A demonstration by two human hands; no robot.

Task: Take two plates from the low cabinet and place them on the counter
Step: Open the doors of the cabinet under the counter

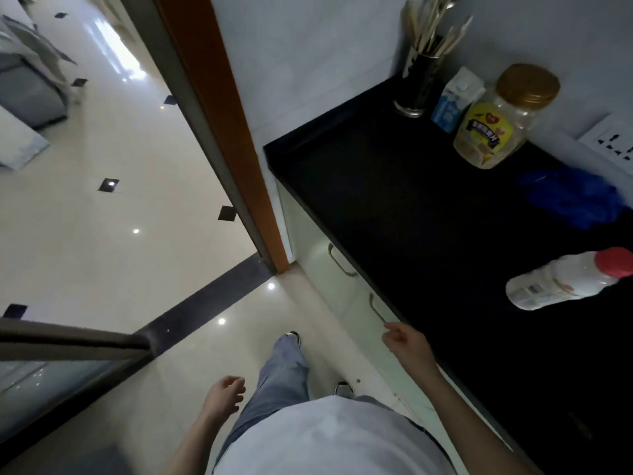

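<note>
The low cabinet (322, 265) has pale doors under a black counter (394, 200), and both doors look closed. Two metal handles show on the doors, the far handle (339, 260) and the near handle (376, 308). My right hand (406, 342) hangs just below the near handle with its fingertips close to it, holding nothing. My left hand (224, 394) is loose over the floor beside my leg, fingers slightly curled and empty. No plates are in view.
On the counter stand a utensil holder (416, 89), a small carton (454, 99), a gold-lidded jar (503, 118), blue gloves (575, 197) and a lying white bottle (565, 282). An orange door frame (226, 132) borders the cabinet's left end.
</note>
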